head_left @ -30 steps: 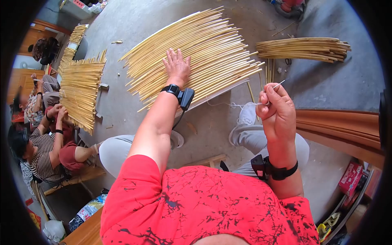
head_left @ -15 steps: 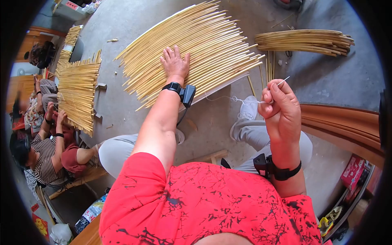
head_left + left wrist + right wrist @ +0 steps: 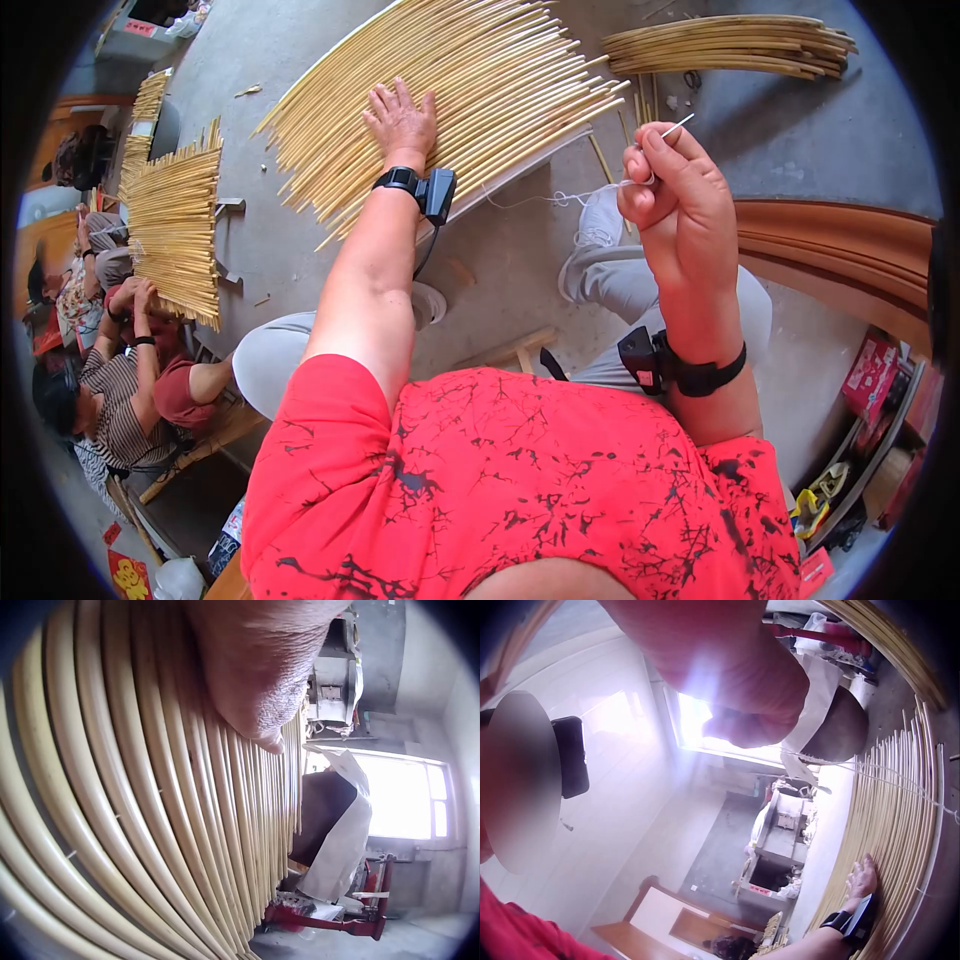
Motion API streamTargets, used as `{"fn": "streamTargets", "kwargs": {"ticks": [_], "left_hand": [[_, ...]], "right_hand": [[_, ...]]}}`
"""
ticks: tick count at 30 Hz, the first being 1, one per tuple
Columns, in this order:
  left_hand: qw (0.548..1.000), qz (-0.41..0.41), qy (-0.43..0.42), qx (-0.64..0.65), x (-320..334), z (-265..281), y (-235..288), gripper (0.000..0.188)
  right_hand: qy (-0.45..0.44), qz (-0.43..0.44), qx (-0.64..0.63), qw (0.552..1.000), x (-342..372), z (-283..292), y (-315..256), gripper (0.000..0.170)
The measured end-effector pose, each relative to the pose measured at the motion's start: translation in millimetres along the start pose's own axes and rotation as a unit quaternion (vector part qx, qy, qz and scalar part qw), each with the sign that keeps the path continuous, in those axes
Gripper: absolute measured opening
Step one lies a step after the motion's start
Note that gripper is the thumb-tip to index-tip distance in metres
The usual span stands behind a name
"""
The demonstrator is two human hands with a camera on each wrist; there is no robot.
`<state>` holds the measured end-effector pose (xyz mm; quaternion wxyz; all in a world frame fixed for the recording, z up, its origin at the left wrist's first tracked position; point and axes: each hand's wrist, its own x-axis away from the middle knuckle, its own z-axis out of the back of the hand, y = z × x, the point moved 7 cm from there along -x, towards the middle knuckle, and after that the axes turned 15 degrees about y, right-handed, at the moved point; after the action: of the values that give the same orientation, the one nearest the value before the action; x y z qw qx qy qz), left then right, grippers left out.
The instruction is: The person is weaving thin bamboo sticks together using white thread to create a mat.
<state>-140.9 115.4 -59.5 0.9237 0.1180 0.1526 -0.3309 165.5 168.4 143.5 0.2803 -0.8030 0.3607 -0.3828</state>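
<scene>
A row of thin, pale yellow sticks (image 3: pixel 480 85) lies side by side on a white-edged support, and the left hand (image 3: pixel 402 122) rests flat on it with spread fingers. In the left wrist view the left hand (image 3: pixel 262 671) covers part of the sticks (image 3: pixel 172 802). Raised at the right, the right hand (image 3: pixel 680 185) pinches a thin needle (image 3: pixel 679 126) between thumb and fingers. White thread (image 3: pixel 560 198) runs from that hand to the near edge of the sticks. The right wrist view shows the right hand (image 3: pixel 735 690) large, its fingertips hidden, with the thread (image 3: pixel 885 780) crossing the sticks.
A bundle of longer sticks (image 3: pixel 730 45) lies on the floor at the upper right. Brown wooden moulding (image 3: pixel 840 255) stands right of the right hand. On the left, a seated person in a striped shirt (image 3: pixel 125 405) has hands at another stick mat (image 3: pixel 180 220). Shelves hold a red box (image 3: pixel 870 375).
The head view has shifted, so the mat, bundle and both hands appear higher. The left hand still rests on the sticks, and the right hand still holds the needle.
</scene>
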Motion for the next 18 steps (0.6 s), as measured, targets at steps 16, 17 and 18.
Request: {"fn": "streamTargets", "kwargs": {"ticks": [16, 17, 18], "left_hand": [[0.989, -0.141, 0.048, 0.019, 105.9, 42.1, 34.5, 0.058], [0.99, -0.133, 0.047, 0.014, 106.3, 41.8, 34.9, 0.058], [0.99, -0.132, 0.046, 0.016, 106.4, 41.5, 36.2, 0.058]], "right_hand": [[-0.021, 0.021, -0.019, 0.999, 3.2, 0.9, -5.2, 0.008], [-0.022, 0.02, -0.024, 0.999, 3.6, 0.7, -5.8, 0.008], [-0.021, 0.02, -0.022, 0.999, 4.4, 0.6, -6.9, 0.008]]}}
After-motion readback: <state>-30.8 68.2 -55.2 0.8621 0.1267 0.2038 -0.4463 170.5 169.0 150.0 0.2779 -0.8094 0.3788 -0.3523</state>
